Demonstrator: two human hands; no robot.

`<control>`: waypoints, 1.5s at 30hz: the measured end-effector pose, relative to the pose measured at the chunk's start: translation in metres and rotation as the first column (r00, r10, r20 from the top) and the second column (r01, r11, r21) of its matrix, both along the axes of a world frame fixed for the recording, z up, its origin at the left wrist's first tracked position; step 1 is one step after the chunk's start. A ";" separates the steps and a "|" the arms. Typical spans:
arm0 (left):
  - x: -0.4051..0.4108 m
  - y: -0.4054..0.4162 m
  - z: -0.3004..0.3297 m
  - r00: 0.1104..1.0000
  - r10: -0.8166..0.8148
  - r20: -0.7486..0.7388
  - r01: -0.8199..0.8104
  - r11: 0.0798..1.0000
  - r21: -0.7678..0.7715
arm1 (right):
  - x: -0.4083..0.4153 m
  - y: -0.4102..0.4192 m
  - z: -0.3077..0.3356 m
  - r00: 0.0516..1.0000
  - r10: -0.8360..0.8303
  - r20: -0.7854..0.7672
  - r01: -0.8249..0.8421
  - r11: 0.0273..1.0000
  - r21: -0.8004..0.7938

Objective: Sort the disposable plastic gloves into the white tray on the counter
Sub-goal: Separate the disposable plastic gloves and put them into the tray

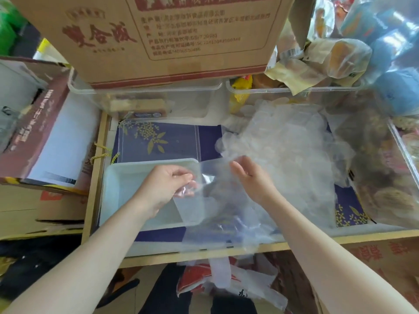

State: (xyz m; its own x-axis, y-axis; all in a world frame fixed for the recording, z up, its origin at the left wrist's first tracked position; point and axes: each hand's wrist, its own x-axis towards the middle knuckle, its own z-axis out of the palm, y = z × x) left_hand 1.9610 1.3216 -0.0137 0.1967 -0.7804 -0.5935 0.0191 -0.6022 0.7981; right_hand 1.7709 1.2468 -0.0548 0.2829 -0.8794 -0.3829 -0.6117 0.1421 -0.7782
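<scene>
Your left hand [169, 185] fingers pinch a glove [192, 189] over the white tray [118, 196], right hand [247, 177] fingers loosely apart — film's clingy, so it may drag extra gloves off the pile [283, 143] w/ it.

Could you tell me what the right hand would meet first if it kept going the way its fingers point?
Most likely the heap of clear disposable plastic gloves just beyond the right hand, though depth is uncertain.

1. We have a single view, taken from a camera on the person's head.
2. It looks forward and steeply down onto the counter [204, 253], close enough that both forearms enter from the bottom edge.
3. The wide lens bends the edges; the cardboard box [167, 37] at the top seems, as far as we can tell, nearest the lens.
4. No second view overlaps this one.
</scene>
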 end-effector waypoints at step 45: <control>-0.090 0.004 0.063 0.963 -0.220 0.156 0.270 0.780 -0.565 | -0.058 0.007 0.125 0.355 -0.784 0.509 0.720 0.577 0.387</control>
